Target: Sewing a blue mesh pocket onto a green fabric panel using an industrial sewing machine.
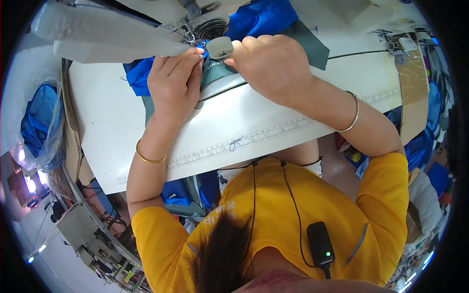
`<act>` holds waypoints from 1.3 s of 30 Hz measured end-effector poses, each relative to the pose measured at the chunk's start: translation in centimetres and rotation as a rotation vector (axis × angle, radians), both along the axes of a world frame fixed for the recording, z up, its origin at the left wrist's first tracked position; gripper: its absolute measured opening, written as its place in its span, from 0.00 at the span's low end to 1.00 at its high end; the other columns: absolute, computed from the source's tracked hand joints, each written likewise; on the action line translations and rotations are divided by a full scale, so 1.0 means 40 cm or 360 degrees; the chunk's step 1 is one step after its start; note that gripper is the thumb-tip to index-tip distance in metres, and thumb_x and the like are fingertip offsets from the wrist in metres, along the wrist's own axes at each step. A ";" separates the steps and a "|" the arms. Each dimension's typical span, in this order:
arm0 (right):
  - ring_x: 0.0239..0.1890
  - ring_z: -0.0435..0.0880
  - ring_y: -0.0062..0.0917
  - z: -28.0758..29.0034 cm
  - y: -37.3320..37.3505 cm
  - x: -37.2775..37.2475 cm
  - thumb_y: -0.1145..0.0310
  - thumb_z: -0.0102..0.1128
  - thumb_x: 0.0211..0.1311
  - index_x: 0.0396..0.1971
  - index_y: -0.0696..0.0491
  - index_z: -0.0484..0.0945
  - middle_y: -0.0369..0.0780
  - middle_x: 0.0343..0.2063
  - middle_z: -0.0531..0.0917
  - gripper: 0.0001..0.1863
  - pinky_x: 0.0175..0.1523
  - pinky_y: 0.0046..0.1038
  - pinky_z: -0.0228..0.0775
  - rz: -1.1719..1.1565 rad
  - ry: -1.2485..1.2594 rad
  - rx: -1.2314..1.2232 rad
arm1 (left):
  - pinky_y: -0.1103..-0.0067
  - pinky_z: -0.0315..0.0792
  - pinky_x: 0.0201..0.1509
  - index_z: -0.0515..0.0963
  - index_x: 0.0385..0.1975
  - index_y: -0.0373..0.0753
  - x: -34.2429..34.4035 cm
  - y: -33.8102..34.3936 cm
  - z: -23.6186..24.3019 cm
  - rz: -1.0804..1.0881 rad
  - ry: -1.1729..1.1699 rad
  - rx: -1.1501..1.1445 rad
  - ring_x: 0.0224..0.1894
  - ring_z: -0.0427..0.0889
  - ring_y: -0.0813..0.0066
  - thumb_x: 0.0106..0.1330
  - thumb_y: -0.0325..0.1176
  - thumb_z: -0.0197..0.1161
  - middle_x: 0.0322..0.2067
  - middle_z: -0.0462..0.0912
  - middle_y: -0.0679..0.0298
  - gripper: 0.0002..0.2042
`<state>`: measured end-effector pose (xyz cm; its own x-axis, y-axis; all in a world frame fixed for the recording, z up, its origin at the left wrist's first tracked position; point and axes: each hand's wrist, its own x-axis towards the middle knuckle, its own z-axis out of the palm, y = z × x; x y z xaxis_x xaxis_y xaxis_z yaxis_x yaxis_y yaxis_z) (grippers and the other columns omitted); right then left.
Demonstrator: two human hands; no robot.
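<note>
At top centre is a white sewing machine head (112, 41) with metal fittings and a round pale knob (219, 47). My left hand (173, 85) is closed, fingertips pinched at a small blue piece of fabric (202, 47) beneath the head. My right hand (271, 68) is closed beside the knob, fingers curled under; what they hold is hidden. Grey-green fabric (217, 71) with pale lettering lies between my hands, and more blue fabric shows behind (261, 19) and left of my left hand (139, 75).
The white worktable (234, 117) has a printed ruler along its front edge. Cardboard (413, 93) stands at the right end. A plastic bag of blue fabric (39, 117) hangs at the left. Blue items (178, 193), cables and metal framework sit below the table.
</note>
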<state>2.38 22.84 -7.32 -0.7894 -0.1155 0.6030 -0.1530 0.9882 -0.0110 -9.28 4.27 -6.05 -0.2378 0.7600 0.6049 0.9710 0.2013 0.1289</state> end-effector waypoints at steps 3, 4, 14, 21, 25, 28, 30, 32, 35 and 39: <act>0.19 0.80 0.19 0.006 0.005 -0.001 0.67 0.69 0.46 0.19 0.44 0.69 0.31 0.14 0.73 0.13 0.23 0.21 0.71 -0.0020 -0.0016 0.0030 | 0.75 0.73 0.38 0.85 0.36 0.37 0.001 -0.001 0.003 0.0048 -0.0128 -0.0022 0.36 0.80 0.64 0.55 0.20 0.73 0.35 0.88 0.61 0.10; 0.19 0.80 0.19 0.004 0.004 -0.002 0.67 0.69 0.46 0.19 0.44 0.69 0.31 0.14 0.73 0.13 0.23 0.21 0.71 -0.0021 -0.0017 0.0031 | 0.74 0.72 0.38 0.85 0.36 0.37 -0.001 0.000 0.001 0.0033 -0.0139 -0.0004 0.35 0.80 0.64 0.55 0.20 0.73 0.36 0.88 0.62 0.09; 0.20 0.81 0.19 -0.001 -0.005 -0.014 0.66 0.67 0.51 0.20 0.43 0.69 0.30 0.15 0.74 0.12 0.24 0.21 0.71 0.0006 -0.0011 0.0024 | 0.74 0.74 0.39 0.85 0.35 0.36 -0.004 -0.004 -0.005 -0.0047 0.0032 0.0005 0.37 0.81 0.63 0.53 0.19 0.74 0.36 0.88 0.62 0.11; 0.21 0.82 0.20 -0.006 0.006 -0.018 0.66 0.66 0.53 0.20 0.44 0.70 0.31 0.15 0.74 0.12 0.24 0.22 0.72 0.0071 0.0002 0.0020 | 0.74 0.75 0.39 0.85 0.34 0.36 -0.002 0.002 -0.009 -0.0051 0.0023 0.0007 0.36 0.81 0.63 0.53 0.18 0.73 0.36 0.89 0.62 0.10; 0.21 0.82 0.20 -0.006 0.014 -0.018 0.66 0.66 0.53 0.21 0.44 0.70 0.31 0.16 0.73 0.11 0.25 0.22 0.72 0.0086 -0.0034 0.0023 | 0.74 0.74 0.38 0.84 0.33 0.36 -0.002 0.007 -0.012 -0.0076 -0.0081 0.0051 0.36 0.81 0.63 0.54 0.17 0.72 0.36 0.89 0.61 0.09; 0.22 0.82 0.21 0.008 0.024 -0.012 0.65 0.66 0.54 0.22 0.44 0.71 0.30 0.15 0.73 0.11 0.26 0.22 0.72 0.0131 -0.0069 0.0069 | 0.74 0.74 0.39 0.84 0.32 0.35 0.000 0.002 -0.008 -0.0066 -0.0121 0.0036 0.36 0.81 0.63 0.53 0.17 0.71 0.37 0.89 0.62 0.08; 0.23 0.82 0.21 0.029 0.021 0.013 0.65 0.66 0.54 0.26 0.45 0.73 0.31 0.21 0.75 0.08 0.27 0.23 0.74 0.0048 -0.0378 -0.0023 | 0.74 0.73 0.38 0.83 0.31 0.34 0.002 -0.005 -0.011 -0.0062 -0.0111 0.0014 0.35 0.79 0.63 0.50 0.18 0.71 0.38 0.89 0.63 0.09; 0.24 0.82 0.20 0.030 0.029 0.026 0.65 0.66 0.54 0.28 0.47 0.75 0.33 0.25 0.76 0.07 0.27 0.23 0.74 0.0178 -0.0312 -0.0045 | 0.73 0.73 0.38 0.83 0.32 0.34 0.000 -0.007 -0.008 -0.0063 -0.0073 0.0032 0.36 0.79 0.63 0.49 0.19 0.71 0.38 0.88 0.63 0.10; 0.25 0.82 0.21 0.018 0.024 0.029 0.67 0.64 0.55 0.42 0.50 0.83 0.33 0.41 0.79 0.13 0.28 0.25 0.75 0.0437 -0.0229 0.0029 | 0.72 0.72 0.38 0.84 0.33 0.35 0.009 -0.014 -0.009 -0.0013 -0.0004 0.0024 0.38 0.78 0.62 0.45 0.20 0.71 0.38 0.85 0.63 0.13; 0.24 0.81 0.22 0.006 0.018 0.031 0.71 0.61 0.56 0.50 0.50 0.84 0.30 0.52 0.82 0.19 0.29 0.25 0.74 0.0517 -0.0323 0.0037 | 0.70 0.72 0.40 0.84 0.33 0.37 0.017 -0.012 -0.012 0.0044 0.0125 0.0013 0.40 0.78 0.61 0.42 0.21 0.70 0.37 0.81 0.63 0.14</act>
